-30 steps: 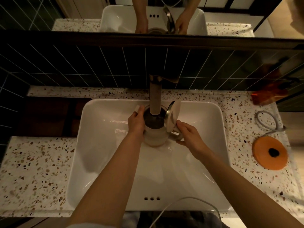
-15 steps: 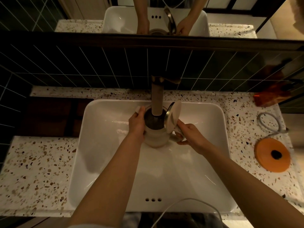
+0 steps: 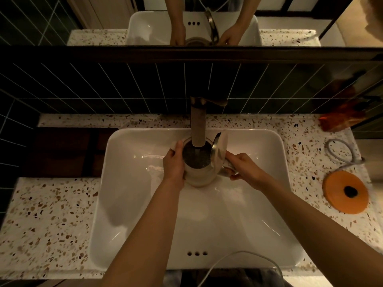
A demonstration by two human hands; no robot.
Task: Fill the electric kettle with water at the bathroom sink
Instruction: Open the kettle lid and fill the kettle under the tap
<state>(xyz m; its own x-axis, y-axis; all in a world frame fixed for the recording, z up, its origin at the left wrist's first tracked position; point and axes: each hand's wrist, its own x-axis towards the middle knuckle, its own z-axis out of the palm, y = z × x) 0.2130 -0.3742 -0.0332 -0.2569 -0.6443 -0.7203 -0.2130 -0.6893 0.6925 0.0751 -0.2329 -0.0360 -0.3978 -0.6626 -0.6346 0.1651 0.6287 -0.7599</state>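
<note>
Kettle [image 3: 199, 175], white, lid [image 3: 219, 149] standing open toward the right, is being held upright inside the white sink [image 3: 128, 204], directly beneath the spout of the faucet [image 3: 198, 125]. The left hand [image 3: 174, 164] is wrapping the kettle's left wall, fingers curled around the body. The right hand [image 3: 242, 168] is closing around the handle at the kettle's right. On the speckled counter [image 3: 47, 220], right of the sink, an orange round base [image 3: 346, 191] is lying flat with its grey cord [image 3: 339, 150] coiling behind it
</note>
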